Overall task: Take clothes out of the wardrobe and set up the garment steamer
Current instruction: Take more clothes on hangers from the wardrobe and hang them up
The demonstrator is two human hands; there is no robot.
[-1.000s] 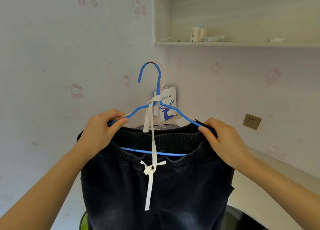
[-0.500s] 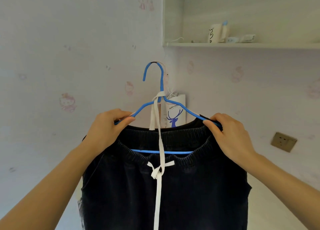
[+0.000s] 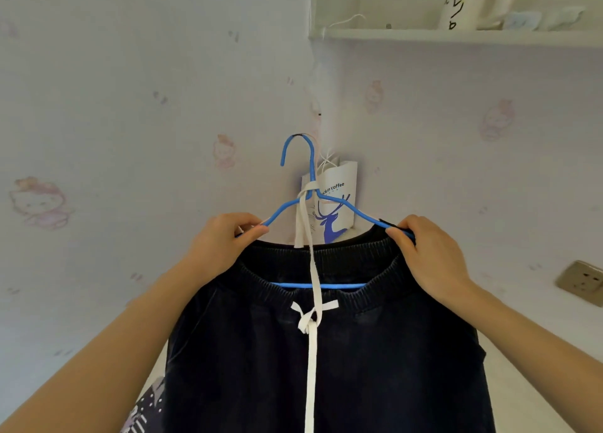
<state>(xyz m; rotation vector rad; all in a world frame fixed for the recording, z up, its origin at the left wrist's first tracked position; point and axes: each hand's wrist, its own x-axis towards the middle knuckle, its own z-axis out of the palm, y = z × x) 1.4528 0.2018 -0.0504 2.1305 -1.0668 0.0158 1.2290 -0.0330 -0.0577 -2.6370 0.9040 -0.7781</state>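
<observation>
- Dark trousers (image 3: 326,351) hung on blue hanger (image 3: 313,204), held before the wall corner; could slide off if tilted.
- Left hand (image 3: 222,246) and right hand (image 3: 427,256) each pinched a hanger shoulder.
- White drawstring (image 3: 311,269), looped round hanger neck, might snag.

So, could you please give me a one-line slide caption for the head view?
Both hands, left hand and right hand, grip a blue hanger carrying dark trousers before a wall.

Trousers (image 3: 326,351) hang on a hanger (image 3: 313,184) held at each end by left hand (image 3: 222,246) and right hand (image 3: 427,256), a paper bag (image 3: 336,204) behind.
</observation>
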